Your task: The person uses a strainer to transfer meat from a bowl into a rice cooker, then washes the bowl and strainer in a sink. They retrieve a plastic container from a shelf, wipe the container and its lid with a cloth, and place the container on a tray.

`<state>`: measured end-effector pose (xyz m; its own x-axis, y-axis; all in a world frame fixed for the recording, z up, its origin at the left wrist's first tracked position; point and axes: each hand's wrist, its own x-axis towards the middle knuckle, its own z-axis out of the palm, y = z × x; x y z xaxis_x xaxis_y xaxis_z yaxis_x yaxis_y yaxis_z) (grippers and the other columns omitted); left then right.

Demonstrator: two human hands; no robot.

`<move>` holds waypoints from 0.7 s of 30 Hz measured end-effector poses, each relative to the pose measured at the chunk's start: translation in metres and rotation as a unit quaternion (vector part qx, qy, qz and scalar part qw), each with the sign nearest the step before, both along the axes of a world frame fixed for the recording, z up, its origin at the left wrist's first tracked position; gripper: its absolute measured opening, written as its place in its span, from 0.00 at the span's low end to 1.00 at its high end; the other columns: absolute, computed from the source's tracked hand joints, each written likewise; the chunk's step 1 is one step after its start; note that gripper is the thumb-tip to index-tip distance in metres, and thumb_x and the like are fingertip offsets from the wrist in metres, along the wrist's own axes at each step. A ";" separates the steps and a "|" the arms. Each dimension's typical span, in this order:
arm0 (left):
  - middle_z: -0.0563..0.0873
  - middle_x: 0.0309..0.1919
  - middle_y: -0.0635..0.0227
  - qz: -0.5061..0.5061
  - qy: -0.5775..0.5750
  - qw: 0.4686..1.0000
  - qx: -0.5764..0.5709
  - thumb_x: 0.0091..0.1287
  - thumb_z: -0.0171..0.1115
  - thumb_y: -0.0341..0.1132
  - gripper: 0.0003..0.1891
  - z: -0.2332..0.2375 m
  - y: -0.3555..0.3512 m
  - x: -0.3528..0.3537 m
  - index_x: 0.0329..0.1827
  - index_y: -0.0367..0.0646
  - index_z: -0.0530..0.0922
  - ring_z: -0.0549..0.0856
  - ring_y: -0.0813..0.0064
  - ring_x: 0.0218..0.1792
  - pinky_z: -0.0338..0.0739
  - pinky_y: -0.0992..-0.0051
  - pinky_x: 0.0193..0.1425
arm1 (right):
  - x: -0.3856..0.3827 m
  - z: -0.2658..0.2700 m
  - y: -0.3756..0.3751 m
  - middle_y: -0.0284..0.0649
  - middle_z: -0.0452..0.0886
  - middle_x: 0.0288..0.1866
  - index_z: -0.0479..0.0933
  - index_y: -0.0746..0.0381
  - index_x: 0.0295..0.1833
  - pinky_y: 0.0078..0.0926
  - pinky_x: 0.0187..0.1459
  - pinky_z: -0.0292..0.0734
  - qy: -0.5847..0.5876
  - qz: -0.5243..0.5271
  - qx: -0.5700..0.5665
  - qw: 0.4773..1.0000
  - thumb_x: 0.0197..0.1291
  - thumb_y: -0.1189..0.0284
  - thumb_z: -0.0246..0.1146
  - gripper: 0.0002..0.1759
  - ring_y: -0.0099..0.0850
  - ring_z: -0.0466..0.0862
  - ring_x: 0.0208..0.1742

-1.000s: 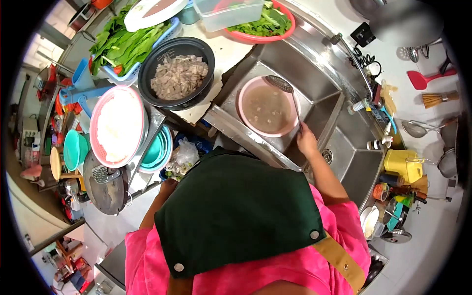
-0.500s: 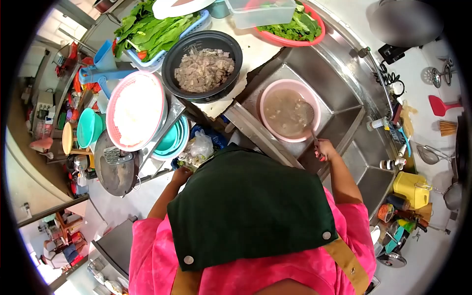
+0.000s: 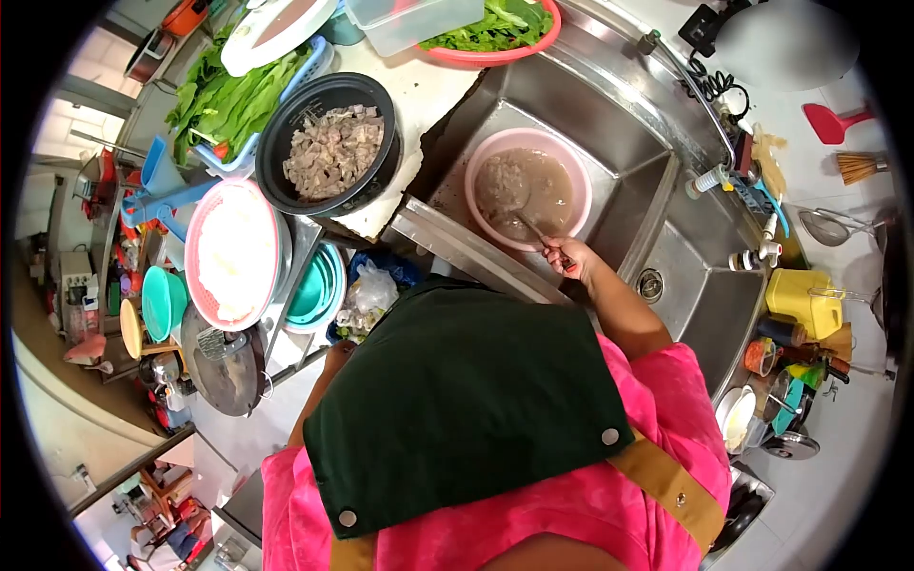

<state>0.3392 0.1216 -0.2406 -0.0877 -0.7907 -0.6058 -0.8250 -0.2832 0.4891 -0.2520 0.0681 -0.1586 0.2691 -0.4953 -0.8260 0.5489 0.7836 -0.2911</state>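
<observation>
In the head view, my right hand (image 3: 569, 258) is wrapped round the handle of a skimmer (image 3: 526, 223). The skimmer's head is in a pink basin (image 3: 581, 217) of cloudy brownish liquid, with pale food pieces (image 3: 502, 181) gathered at it. The basin stands in a stainless steel sink (image 3: 609, 124). My left hand (image 3: 339, 356) hangs low by my side, partly covered by the dark green apron (image 3: 457, 371), so its fingers are hard to make out. Closest to it is a clear plastic bag (image 3: 367, 290).
On the counter left of the sink stands a black pot (image 3: 276, 143) of cut meat pieces (image 3: 335, 152). Around it are a pink colander (image 3: 205, 205) with white contents, leafy greens (image 3: 224, 100) and a red basin (image 3: 533, 46) of greens. A second sink compartment (image 3: 705, 276) lies to the right.
My right hand has moved the skimmer from the basin's right side towards its left, and pale pieces now show at its head. The whole view has shifted slightly.
</observation>
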 end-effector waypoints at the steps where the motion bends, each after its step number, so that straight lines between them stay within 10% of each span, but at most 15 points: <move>1: 0.83 0.29 0.58 0.005 0.020 1.000 0.010 0.52 0.62 0.43 0.15 0.004 -0.002 -0.005 0.34 0.40 0.79 0.82 0.67 0.32 0.74 0.71 0.35 | -0.002 0.000 0.003 0.30 0.67 0.20 0.67 0.59 0.33 0.11 0.12 0.61 0.000 -0.003 0.001 1.000 0.61 0.68 0.48 0.07 0.15 0.64 0.15; 21: 0.82 0.32 0.57 -0.039 -0.019 0.999 -0.029 0.51 0.59 0.44 0.15 0.002 -0.036 -0.027 0.35 0.42 0.79 0.82 0.62 0.34 0.74 0.67 0.41 | -0.008 0.115 0.076 0.36 0.68 0.25 0.63 0.57 0.49 0.10 0.12 0.60 -0.096 -0.151 -0.058 0.982 0.58 0.73 0.50 0.12 0.16 0.63 0.15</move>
<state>0.3121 0.0855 -0.2386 -0.1282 -0.8166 -0.5628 -0.8621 -0.1888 0.4702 -0.2599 0.1440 -0.0438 0.2397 -0.6645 -0.7079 0.8051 0.5435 -0.2376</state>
